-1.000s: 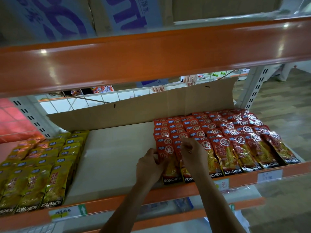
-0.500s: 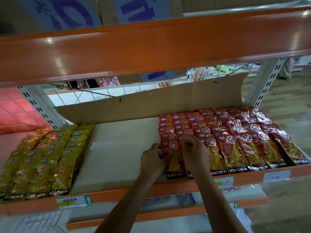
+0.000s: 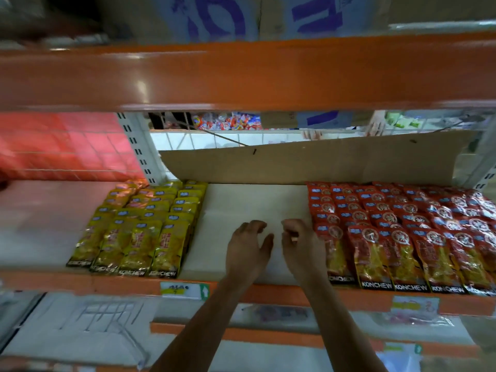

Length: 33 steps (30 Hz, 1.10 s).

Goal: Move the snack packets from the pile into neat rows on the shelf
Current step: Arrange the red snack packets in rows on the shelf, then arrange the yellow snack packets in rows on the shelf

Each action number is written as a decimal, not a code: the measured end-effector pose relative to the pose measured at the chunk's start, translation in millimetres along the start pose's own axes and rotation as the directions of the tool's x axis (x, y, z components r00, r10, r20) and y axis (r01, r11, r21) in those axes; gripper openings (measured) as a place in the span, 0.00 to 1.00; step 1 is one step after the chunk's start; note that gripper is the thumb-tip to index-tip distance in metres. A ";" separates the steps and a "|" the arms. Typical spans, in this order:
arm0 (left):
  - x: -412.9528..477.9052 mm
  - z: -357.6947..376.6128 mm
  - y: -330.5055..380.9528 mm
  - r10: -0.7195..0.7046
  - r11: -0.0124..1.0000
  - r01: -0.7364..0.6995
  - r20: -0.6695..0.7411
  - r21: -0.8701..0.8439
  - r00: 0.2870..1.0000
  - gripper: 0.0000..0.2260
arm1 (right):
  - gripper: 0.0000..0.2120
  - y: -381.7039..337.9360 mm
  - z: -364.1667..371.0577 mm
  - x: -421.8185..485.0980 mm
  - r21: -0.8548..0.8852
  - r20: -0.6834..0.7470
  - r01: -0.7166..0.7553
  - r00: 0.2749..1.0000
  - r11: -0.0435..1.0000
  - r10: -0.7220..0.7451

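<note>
Red snack packets (image 3: 402,229) lie in overlapping rows on the right part of the white shelf board (image 3: 249,200). Yellow snack packets (image 3: 145,226) lie in rows on the left part. Between the two groups is a bare strip of board. My left hand (image 3: 248,249) hovers over that strip with fingers apart and nothing in it. My right hand (image 3: 302,247) is beside it, fingers curled, its back against the leftmost red packet; no packet shows in its grasp.
An orange beam (image 3: 241,73) of the upper shelf crosses overhead, with cartons above it. A brown cardboard sheet (image 3: 308,162) stands along the back of the shelf. The orange front rail (image 3: 268,294) carries price labels. A lower shelf sits beneath. A red mesh panel is at the far left.
Both hands have come off the leftmost red packets and moved left over the bare strip. The view has swung left, so the yellow packets sit nearer the middle.
</note>
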<state>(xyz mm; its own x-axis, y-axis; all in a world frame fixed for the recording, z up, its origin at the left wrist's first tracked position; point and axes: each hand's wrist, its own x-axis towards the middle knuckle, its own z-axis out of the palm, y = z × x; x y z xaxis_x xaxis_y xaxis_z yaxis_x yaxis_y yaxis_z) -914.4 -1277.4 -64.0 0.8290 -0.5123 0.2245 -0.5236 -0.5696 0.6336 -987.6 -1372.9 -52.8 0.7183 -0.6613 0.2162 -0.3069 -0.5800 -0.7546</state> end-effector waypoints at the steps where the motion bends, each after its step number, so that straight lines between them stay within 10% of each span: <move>1: -2.9 -11.2 -13.5 -0.006 1.000 0.006 -0.019 0.007 1.000 0.15 | 0.11 -12.2 12.0 -3.8 -0.001 0.023 0.011 1.000 1.000 -0.011; 33: -53.8 -361.8 -410.1 -0.328 0.861 0.458 -0.447 0.222 0.832 0.25 | 0.19 -348.5 421.4 -97.8 0.172 0.511 0.355 0.766 0.919 -0.391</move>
<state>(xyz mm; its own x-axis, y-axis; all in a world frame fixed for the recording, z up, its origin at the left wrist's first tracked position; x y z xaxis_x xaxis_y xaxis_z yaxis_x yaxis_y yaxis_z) -673.1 -783.8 -68.0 0.9494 0.0477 0.3103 -0.1145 -0.8678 0.4835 -687.8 -905.7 -72.1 0.9888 -0.0365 0.1445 0.0804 -0.6856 -0.7236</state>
